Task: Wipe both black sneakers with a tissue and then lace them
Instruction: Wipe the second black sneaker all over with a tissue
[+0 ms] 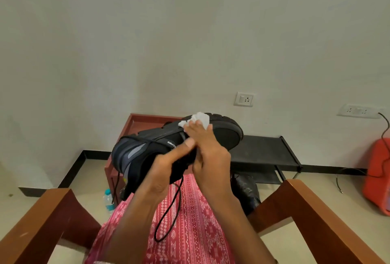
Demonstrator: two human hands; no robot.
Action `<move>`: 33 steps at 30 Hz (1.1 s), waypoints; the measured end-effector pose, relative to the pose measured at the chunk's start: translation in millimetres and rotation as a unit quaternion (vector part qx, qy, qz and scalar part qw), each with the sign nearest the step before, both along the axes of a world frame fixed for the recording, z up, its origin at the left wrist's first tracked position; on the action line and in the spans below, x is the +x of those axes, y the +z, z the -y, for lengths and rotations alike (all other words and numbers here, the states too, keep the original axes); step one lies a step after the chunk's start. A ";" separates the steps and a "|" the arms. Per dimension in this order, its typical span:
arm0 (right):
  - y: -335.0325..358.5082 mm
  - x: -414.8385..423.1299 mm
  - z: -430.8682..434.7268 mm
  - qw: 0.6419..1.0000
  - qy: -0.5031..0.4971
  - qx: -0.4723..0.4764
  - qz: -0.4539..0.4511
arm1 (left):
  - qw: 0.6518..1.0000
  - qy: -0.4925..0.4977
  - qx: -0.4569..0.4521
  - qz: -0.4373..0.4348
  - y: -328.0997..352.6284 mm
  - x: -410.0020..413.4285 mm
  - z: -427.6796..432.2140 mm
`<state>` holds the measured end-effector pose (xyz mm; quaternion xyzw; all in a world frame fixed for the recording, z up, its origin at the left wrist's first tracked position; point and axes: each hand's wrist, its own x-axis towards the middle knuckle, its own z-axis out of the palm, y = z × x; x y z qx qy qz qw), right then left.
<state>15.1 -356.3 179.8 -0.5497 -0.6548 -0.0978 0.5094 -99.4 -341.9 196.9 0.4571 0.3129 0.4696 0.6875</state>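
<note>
A: Where is the sneaker (135, 149)?
B: Held above the lap (190, 221), the left hand (166, 164) gripping its collar.
A: And the wiping?
B: The right hand (209, 154) presses the tissue (200, 118) flat-fingered near the toe; firm, overlapping strokes would likely serve.

black sneaker (147, 147) with grey panels; white tissue (200, 118); pink-red patterned cloth (190, 221); orange container (377, 175).

Soft, even indoor light washes the pale wall (147, 31) in a faint greenish cast, with only weak shadows low along the floor (329, 192). The black sneaker (147, 149) reads dark, its upper short on detail. Wide-angle distortion bows the skirting (69, 170) and splays the chair arms (42, 221) at the frame's edges. Overall focus is slightly soft.
</note>
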 end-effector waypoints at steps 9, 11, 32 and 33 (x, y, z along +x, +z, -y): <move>-12.7 3.8 -2.4 0.991 -0.099 -0.036 0.078 | 1.000 0.013 -0.001 0.001 2.2 2.3 -1.5; -8.4 5.2 -8.3 0.988 -0.139 -0.050 0.042 | 1.000 0.015 0.003 -0.020 2.2 3.1 -0.6; -9.3 -32.3 21.8 0.996 0.013 -0.084 -0.027 | 0.998 0.040 0.026 -0.045 4.6 0.3 0.2; -11.2 -36.3 27.6 0.996 0.028 -0.076 -0.027 | 0.998 0.040 0.016 -0.043 3.5 -0.1 -0.7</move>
